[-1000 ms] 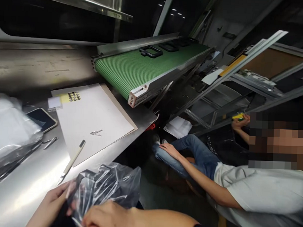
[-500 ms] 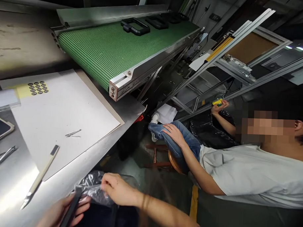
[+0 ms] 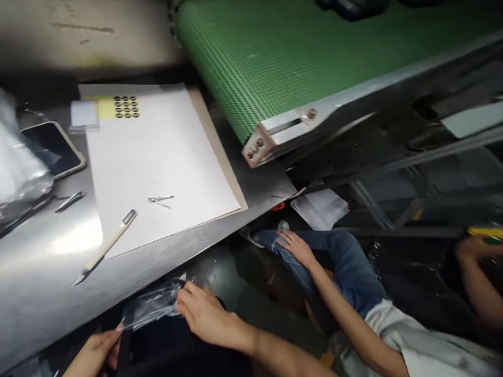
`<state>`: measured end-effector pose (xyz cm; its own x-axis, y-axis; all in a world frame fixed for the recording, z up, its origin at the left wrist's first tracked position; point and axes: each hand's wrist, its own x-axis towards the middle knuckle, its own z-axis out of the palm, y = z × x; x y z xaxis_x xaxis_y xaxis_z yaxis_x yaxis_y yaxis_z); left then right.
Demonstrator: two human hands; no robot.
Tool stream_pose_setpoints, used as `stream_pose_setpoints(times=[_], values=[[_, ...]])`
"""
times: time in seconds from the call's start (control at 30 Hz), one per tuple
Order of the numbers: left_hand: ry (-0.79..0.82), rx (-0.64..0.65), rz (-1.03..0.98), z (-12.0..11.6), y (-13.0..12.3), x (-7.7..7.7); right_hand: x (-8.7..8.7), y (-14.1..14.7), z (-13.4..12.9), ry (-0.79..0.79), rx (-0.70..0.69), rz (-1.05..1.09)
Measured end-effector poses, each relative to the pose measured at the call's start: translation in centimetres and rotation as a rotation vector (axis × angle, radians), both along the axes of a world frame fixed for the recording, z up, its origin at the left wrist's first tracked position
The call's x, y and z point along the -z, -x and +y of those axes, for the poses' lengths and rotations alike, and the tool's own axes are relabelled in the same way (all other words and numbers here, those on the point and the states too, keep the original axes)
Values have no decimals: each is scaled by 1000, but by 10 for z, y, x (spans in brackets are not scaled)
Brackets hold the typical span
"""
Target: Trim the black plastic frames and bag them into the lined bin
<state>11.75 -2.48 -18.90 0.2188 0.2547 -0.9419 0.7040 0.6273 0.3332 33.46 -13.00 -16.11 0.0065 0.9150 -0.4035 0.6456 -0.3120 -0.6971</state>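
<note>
A clear plastic bag (image 3: 150,306) is stretched between my two hands, just below the metal table's front edge. My left hand (image 3: 95,352), at the lower left, pinches one corner of the bag. Closed fingers of my right hand (image 3: 208,314) grip its other side. Under and within the film a dark frame-like part shows, blurred against my dark clothing, so its outline is hard to make out. On the table nearest my hands lies a craft knife (image 3: 105,246) with a pale handle. Small metal tweezers (image 3: 160,199) rest on the white paper sheet (image 3: 162,152).
A green conveyor belt (image 3: 256,62) carries black parts (image 3: 357,4) at the back. Stickers (image 3: 126,107), a phone (image 3: 55,147), a pen-like metal tool (image 3: 69,202) and a plastic-wrapped bundle (image 3: 13,152) are on the table. A seated co-worker's hand (image 3: 296,248) rests on a knee at right.
My view has swung left and closer to the table. The bunched bag is now drawn out flatter between my hands. My left hand has shifted from a black bar to the bag's corner.
</note>
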Motion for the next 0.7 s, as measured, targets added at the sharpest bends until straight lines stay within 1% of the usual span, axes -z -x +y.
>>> stream_pose_setpoints(times=[0.1, 0.13, 0.2, 0.27, 0.33, 0.47, 0.53, 0.6, 0.67, 0.7], values=[[-59, 5, -10, -16, -6, 9, 28, -5, -2, 21, -90, -4], [-71, 7, -9, -21, -8, 9, 34, -7, -3, 16, -116, 3], [-99, 0, -11, -28, -9, 7, 36, -13, -4, -2, -154, 28], [-128, -21, -10, -32, -8, 0, 30, -18, 1, -24, -176, 61], [-162, -71, 3, -33, -6, -8, 21, -22, 11, -42, -182, 100], [-175, -237, 21, -38, 2, -26, 7, -23, 33, -60, -192, 212], [-127, -335, -6, -48, 10, -35, 2, -20, 42, -68, -201, 289], [-55, -424, -61, -63, 22, -43, -4, -14, 48, -73, -211, 376], [49, -534, -118, -76, 39, -46, -12, -2, 54, -69, -245, 473], [110, -615, -141, -81, 48, -46, -16, 6, 56, -62, -269, 544]])
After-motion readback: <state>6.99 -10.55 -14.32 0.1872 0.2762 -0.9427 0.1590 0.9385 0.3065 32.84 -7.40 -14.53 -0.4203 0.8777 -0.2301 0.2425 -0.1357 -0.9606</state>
